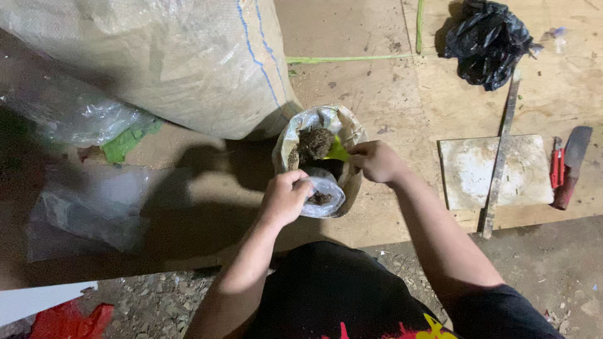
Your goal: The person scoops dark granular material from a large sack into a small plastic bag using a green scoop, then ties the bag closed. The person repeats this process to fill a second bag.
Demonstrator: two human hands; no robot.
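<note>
A: What are the hands doing?

B: The left hand (284,199) is closing around the mouth of a small clear plastic bag (323,194), holding it open just at the front rim of an open woven sack (352,135). The right hand (375,161) is pinching the handle of a green scoop (338,151), which is carrying a clump of dark brown fibrous material (315,142) over the sack's opening.

A: Where is all that sitting?

B: On a plywood surface (377,94), right in front of the person, with a big white sack (188,63) lying just behind and to the left.

A: How is the small bag looking?

B: Thin, crinkled and see-through, with a little dark material already lying in its bottom.

A: And how would it handle?

B: I'm judging it as very light and limp; it is not standing by itself, so gripping the bunched rim, as the left hand is doing, looks like the sensible hold. The film is probably slippery and easy to tear. The brown stuff seems loose and crumbly, likely to be shedding bits off the scoop.

A: Anything else around?

B: A crumpled black plastic bag (487,41) is lying at the far right, a pale flat slab (471,172) with a long bar (500,157) across it is sitting to the right, and a red-handled tool (557,166) is lying beside that.
</note>
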